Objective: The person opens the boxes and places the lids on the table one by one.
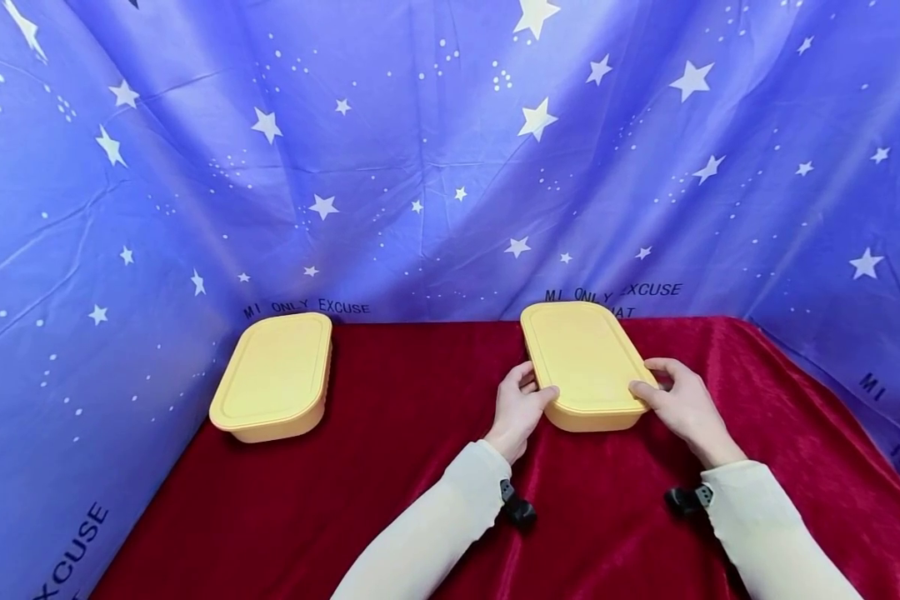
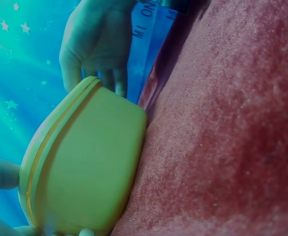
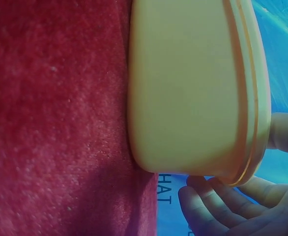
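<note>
A yellow lidded food container [image 1: 587, 358] sits right of centre on the red cloth, its lid on. My left hand [image 1: 517, 410] grips its near left side, thumb on the lid's edge and fingers along the wall. At the near right corner my right hand [image 1: 684, 407] holds it the same way, thumb on top. In the right wrist view the curled fingers of the right hand [image 3: 232, 206] lie under the lid's rim. The left wrist view shows the container's base against the cloth, with only fingertips of the left hand in sight at the lower left.
A second yellow lidded container [image 1: 273, 375] lies on the left part of the red velvet cloth [image 1: 420, 400]. Behind and at both sides hangs a blue curtain [image 1: 420, 150] with white stars and printed letters. Black wrist straps [image 1: 521, 507] are worn over the pale sleeves [image 1: 438, 517].
</note>
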The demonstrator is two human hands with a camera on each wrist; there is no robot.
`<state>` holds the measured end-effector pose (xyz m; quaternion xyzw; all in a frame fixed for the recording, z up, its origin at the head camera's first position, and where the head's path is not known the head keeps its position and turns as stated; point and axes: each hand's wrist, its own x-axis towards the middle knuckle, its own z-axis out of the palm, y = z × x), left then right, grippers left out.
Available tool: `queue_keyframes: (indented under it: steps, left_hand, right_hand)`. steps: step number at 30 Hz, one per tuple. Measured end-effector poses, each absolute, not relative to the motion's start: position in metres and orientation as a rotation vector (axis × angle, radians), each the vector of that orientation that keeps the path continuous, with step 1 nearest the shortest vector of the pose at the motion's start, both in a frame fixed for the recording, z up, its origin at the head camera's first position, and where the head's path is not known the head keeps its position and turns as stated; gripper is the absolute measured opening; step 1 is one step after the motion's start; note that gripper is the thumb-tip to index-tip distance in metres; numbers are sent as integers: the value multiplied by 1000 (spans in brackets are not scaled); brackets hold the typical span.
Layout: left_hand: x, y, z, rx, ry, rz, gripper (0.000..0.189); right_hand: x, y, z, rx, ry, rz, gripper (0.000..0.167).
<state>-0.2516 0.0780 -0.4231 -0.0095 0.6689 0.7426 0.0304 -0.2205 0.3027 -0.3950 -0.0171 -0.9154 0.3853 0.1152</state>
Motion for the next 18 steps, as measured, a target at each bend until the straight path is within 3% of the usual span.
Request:
queue_keyframes:
  steps: [18]
  left_hand:
    - [-249, 78, -422, -14, 2048, 2300, 58]
  right_hand:
    - [-221, 305, -397, -48, -2673, 1112, 47]
